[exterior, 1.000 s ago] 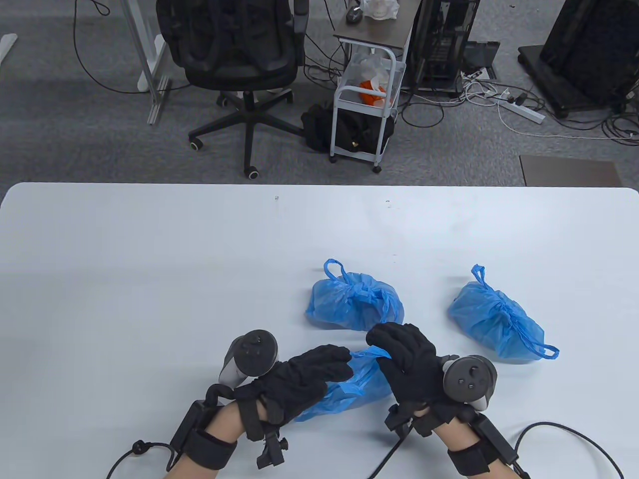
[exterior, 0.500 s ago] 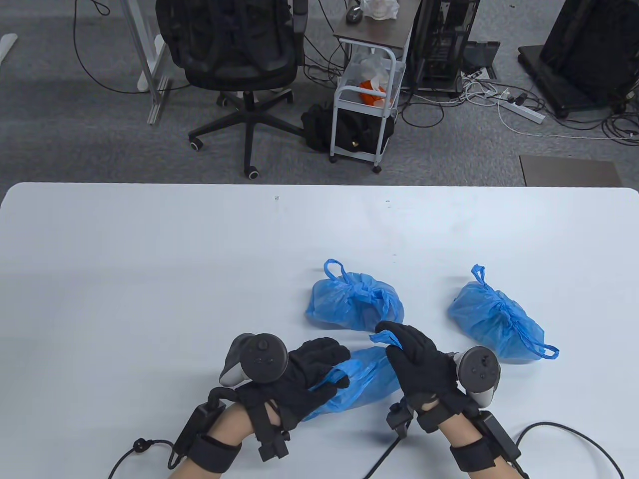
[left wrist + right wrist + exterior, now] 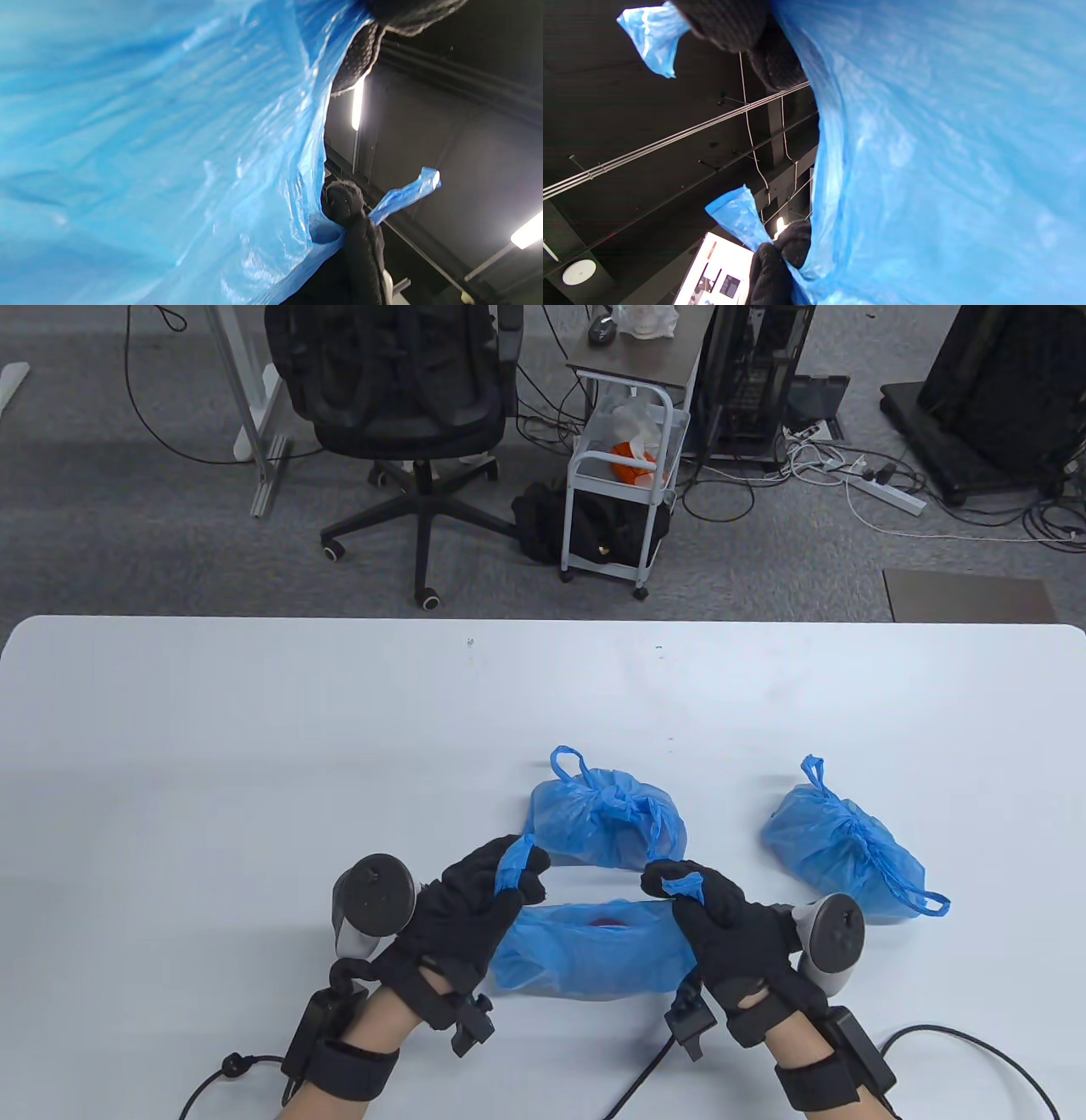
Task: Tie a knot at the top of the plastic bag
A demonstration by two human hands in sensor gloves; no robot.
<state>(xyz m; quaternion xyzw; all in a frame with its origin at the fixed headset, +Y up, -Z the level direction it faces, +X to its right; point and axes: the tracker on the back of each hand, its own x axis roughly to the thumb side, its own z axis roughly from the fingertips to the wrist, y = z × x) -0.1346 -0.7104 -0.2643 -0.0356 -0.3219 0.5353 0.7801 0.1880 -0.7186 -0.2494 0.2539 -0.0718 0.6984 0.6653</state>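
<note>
An untied blue plastic bag (image 3: 594, 954) hangs stretched between my hands near the table's front edge, with something red showing inside. My left hand (image 3: 513, 869) pinches its left handle, which sticks up past my fingers. My right hand (image 3: 674, 891) pinches its right handle. In the left wrist view the bag (image 3: 148, 152) fills most of the frame, and the right hand's fingers (image 3: 343, 203) pinch a handle end. In the right wrist view the bag (image 3: 946, 161) fills the right side, and my fingers (image 3: 734, 21) grip a handle end at the top.
Two knotted blue bags lie on the white table (image 3: 254, 746): one (image 3: 604, 819) just behind my hands, one (image 3: 844, 844) to the right. Glove cables trail at the front edge. An office chair and a cart stand beyond the table.
My hands have each taken a handle of the bag and pulled apart, left hand moving left and up, right hand slightly right. The bag is now spread open between them.
</note>
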